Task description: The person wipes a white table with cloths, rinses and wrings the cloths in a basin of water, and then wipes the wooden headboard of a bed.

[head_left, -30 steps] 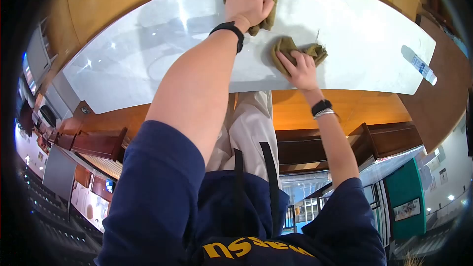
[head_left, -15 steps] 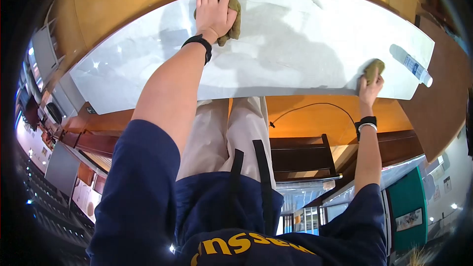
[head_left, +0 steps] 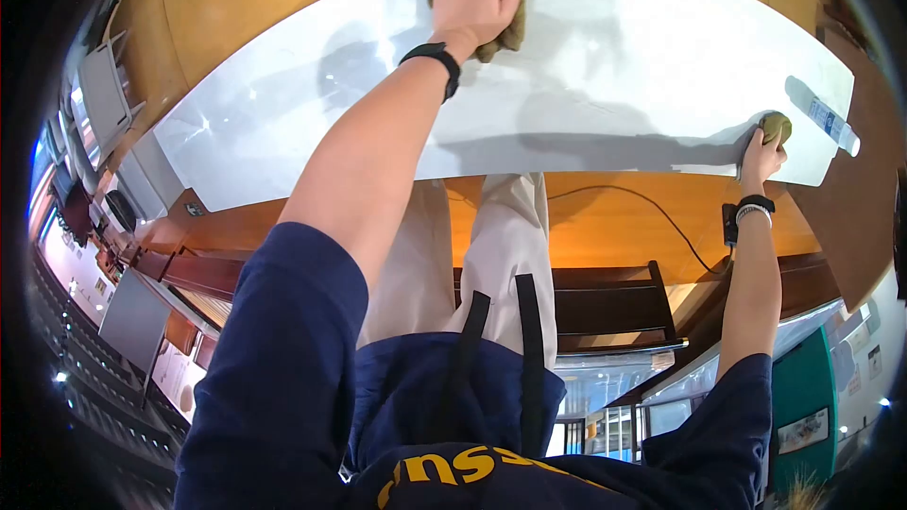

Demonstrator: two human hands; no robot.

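My left hand [head_left: 468,2] presses down on an olive-green cloth [head_left: 513,9] near the far edge of a white tabletop [head_left: 331,132], fingers over the cloth and thumb along its right side. At the right, by the near edge, my right hand [head_left: 763,161] grips a second bunched olive-green cloth [head_left: 777,125] against the same tabletop. A plastic bottle [head_left: 831,125] with a white cap and blue label lies on its side, just right of my right hand and apart from it.
A brown board or tabletop [head_left: 860,227] adjoins the right end. A dark wooden chair [head_left: 609,307] stands near my legs. A black cable [head_left: 652,208] runs across the orange-brown surface below the near edge. A grey panel [head_left: 137,321] is at the left.
My left hand has slid its cloth rightward along the far side of the tabletop. My right hand and its cloth are slightly closer to the bottle. The whole view has shifted a little.
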